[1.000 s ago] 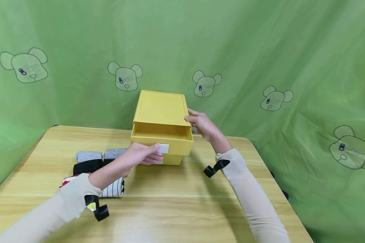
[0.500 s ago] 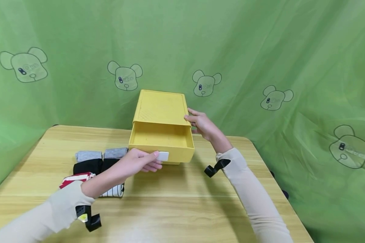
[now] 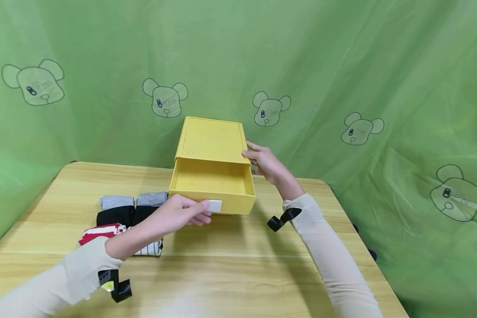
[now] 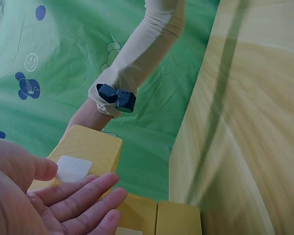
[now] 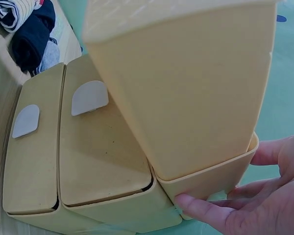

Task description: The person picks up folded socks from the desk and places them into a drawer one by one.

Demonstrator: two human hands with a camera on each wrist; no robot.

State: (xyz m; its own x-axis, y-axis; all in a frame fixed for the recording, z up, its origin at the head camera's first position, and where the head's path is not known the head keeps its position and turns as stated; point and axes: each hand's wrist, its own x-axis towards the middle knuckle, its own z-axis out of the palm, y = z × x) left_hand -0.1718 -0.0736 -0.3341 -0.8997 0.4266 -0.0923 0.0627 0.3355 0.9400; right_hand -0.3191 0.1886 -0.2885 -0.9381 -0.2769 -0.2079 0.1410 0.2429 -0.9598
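In the head view a yellow drawer unit (image 3: pixel 212 139) stands at the back of the table, its top drawer (image 3: pixel 214 179) pulled out and bare inside. My left hand (image 3: pixel 184 212) pinches the white tab (image 3: pixel 215 206) on that drawer's front, thumb over it and fingers beneath, as the left wrist view also shows. My right hand (image 3: pixel 264 163) rests at the unit's upper right edge. In the right wrist view its thumb lies at the top edge and a fairly straight finger (image 5: pixel 206 210) presses the side. Below the pulled drawer, two lower drawers (image 5: pixel 105 152) stay closed.
Left of the unit lie rolled clothes: grey rolls (image 3: pixel 117 202), black rolls (image 3: pixel 115 216), a red-and-white roll (image 3: pixel 103 232) and a white striped roll (image 3: pixel 151 248), partly behind the left forearm. A green curtain (image 3: pixel 222 53) hangs behind the wooden table (image 3: pixel 242 278).
My left hand has drawn the top drawer further out, toward me and down in the view, mostly before the last half second. The right hand has stayed at the unit's side.
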